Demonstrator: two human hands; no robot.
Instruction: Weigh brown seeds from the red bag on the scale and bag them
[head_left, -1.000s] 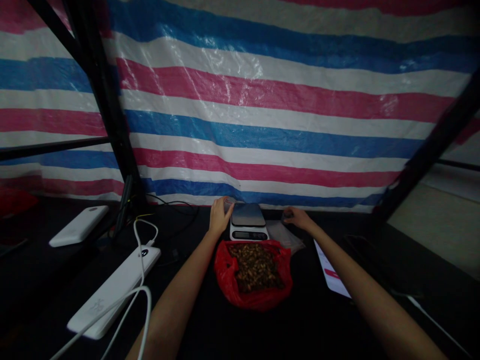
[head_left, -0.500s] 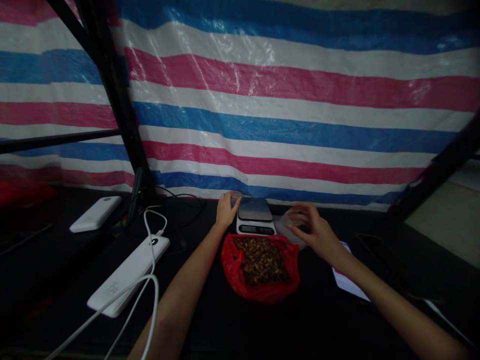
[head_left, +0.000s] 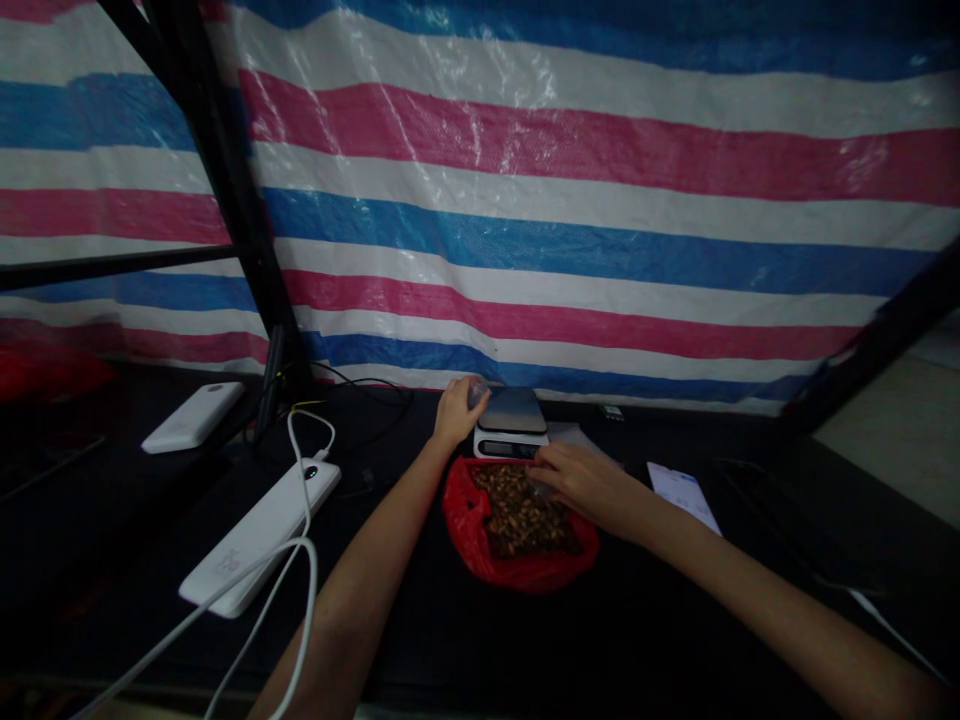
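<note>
My left hand (head_left: 456,412) rests at the left edge of a small digital scale (head_left: 512,410), its fingers closed around a small clear object (head_left: 477,391) that is too dim to identify. In front of the scale, a red plastic bag (head_left: 517,568) lies open, full of brown pieces (head_left: 510,515). My right hand (head_left: 581,482) is over the right side of the bag's mouth, fingertips down at the brown pieces. It appears to pinch a small clear bag (head_left: 538,489).
Two white power banks (head_left: 259,535) (head_left: 193,416) lie at left, with a white cable (head_left: 300,570) running from the nearer one. Clear plastic (head_left: 581,434) lies right of the scale, and a white card (head_left: 682,490) lies farther right. Black frame posts (head_left: 225,200) and a striped tarp (head_left: 570,250) stand behind.
My right hand left the clear plastic beside the scale, rose, then came down and left onto the red bag's mouth. My left hand stayed at the scale.
</note>
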